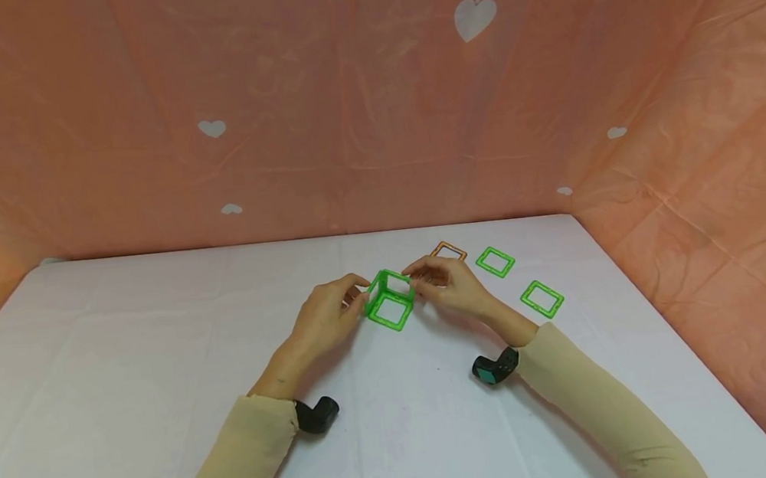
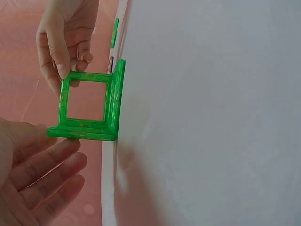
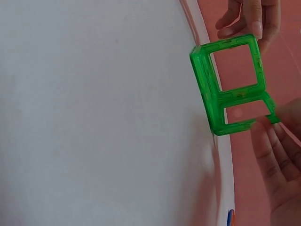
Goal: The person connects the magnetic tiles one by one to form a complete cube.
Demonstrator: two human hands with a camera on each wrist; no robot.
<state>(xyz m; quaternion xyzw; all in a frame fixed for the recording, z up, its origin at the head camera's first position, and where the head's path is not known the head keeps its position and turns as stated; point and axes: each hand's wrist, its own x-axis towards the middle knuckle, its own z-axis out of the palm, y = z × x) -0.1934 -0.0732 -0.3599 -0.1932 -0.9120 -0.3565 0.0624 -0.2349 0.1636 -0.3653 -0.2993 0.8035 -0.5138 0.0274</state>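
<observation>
Between the two hands, green see-through magnetic tiles [image 1: 391,313] with open square centres are joined into part of a cube. One tile lies flat on the table and two stand upright, meeting at a corner. My left hand [image 1: 326,314] pinches the left upright tile [image 2: 82,133] between thumb and fingers. On the other side, my right hand [image 1: 453,286] pinches the edge of the other upright tile [image 3: 244,126]. The left hand [image 3: 251,19] also shows at the top of the right wrist view, its fingertip touching the frame.
An orange square tile [image 1: 454,246] lies partly behind the right hand. Farther right on the white table [image 1: 160,368] are two loose green tiles, a far one [image 1: 495,262] and a nearer one [image 1: 542,299]. An orange curtain with hearts hangs behind the table.
</observation>
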